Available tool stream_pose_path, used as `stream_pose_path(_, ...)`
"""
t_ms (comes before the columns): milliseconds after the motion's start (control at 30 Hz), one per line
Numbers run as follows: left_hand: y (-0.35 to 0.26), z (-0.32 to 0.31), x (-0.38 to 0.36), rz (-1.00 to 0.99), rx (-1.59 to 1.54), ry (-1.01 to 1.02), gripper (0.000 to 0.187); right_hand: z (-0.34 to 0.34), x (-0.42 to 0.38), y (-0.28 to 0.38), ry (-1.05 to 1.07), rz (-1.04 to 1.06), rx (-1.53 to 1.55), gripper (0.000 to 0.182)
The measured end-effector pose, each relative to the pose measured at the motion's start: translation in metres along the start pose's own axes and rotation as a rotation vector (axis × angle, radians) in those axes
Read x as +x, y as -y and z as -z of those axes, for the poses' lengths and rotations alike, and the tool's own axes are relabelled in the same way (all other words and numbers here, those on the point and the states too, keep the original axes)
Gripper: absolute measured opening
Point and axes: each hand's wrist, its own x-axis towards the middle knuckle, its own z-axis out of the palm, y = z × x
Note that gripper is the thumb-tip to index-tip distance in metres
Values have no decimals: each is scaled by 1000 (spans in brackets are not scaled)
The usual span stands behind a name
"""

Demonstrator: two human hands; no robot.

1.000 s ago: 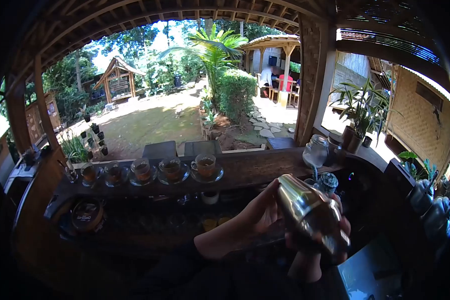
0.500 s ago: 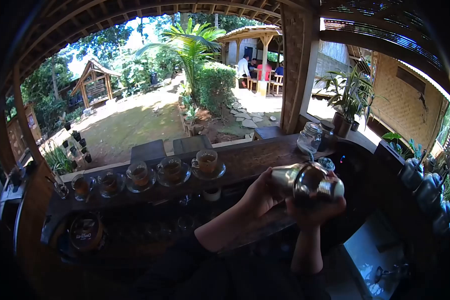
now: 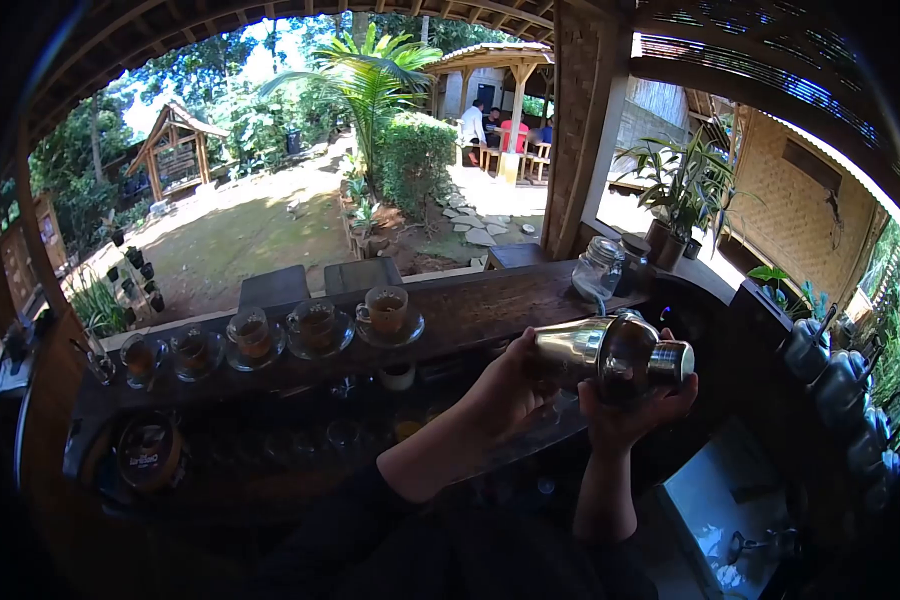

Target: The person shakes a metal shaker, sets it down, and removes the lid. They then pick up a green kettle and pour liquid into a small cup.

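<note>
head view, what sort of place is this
Probably an open-air café or drinks bar: glass cups on saucers line a wooden counter facing a garden, and a metal shaker is being held.

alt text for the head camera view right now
The left hand and right hand hold a shiny metal shaker on its side by a dark wooden counter, where five glass cups of brownish drink stand in a row. A sunlit garden lies beyond.

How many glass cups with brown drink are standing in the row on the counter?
5, from left to right along the counter: first cup, second cup, third cup, fourth cup, and fifth cup, nearest the metal shaker. None in this row seems hidden.
</note>
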Motion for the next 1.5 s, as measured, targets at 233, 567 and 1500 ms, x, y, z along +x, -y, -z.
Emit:
stream_pose_path(233,13,-94,-28,-173,193,175,55,28,17,-6,-75,404,360,116)
stream_pose_path(567,75,-55,68,-144,-1,15,51,75,26,-63,13,400,386,106)
stream_pose_path(1500,80,-93,102,-299,211,-31,44,83,48,-105,-71,100,747,102)
